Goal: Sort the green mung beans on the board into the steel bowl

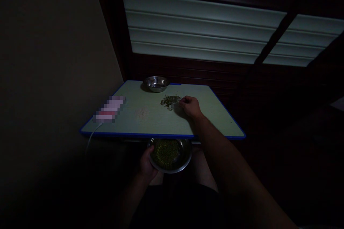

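My left hand [148, 164] grips the rim of a metal bowl [185, 162] below the table's front edge, thumb over the rim. Small green beans or seeds [167, 153] lie inside that bowl. Above the table, my right hand [190, 106] is at the right side of a loose pile of the same small green beans [169, 101]. Its fingers are curled and pinched together; whatever may be between the fingertips is too small and dark to make out. To the left, a faint scatter of pale bits [141, 113] lies on the tabletop.
A second metal bowl [156, 85] stands at the back of the pale table [215, 121], which has a blue edge. On the left lies a blurred-out phone-like device [110, 110] with a white cable [91, 136]. A wall and dark slatted panels rise behind.
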A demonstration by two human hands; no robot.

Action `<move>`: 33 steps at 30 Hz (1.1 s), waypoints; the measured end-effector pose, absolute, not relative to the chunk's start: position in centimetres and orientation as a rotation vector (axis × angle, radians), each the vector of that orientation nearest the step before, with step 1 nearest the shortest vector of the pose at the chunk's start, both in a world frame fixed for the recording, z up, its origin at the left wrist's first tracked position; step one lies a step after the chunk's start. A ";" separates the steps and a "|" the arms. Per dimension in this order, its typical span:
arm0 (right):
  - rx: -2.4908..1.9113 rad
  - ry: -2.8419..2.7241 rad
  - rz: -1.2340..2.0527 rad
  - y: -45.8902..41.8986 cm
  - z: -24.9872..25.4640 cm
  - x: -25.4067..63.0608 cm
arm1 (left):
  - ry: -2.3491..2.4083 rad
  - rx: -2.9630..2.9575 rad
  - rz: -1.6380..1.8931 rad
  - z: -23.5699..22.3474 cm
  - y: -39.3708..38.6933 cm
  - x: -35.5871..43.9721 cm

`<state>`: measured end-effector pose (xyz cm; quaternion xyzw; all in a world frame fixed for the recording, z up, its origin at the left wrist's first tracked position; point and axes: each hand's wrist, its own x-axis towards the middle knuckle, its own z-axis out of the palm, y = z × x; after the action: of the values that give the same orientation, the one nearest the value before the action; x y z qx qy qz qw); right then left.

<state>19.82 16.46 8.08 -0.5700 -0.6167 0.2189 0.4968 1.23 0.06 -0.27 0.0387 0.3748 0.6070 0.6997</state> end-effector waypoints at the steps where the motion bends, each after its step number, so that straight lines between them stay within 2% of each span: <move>1: -1.392 -1.485 0.513 16.4 8.1 19.8 | 0.828 0.080 1.349 -0.2 0.1 1.2; 33: -1.389 -1.522 0.654 15.5 8.8 19.4 | 0.785 0.100 1.338 -0.9 0.1 1.0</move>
<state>19.37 15.47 8.80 -0.5671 -0.6212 0.2670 0.4704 0.97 0.11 -0.88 0.0449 0.3542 0.6036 0.7129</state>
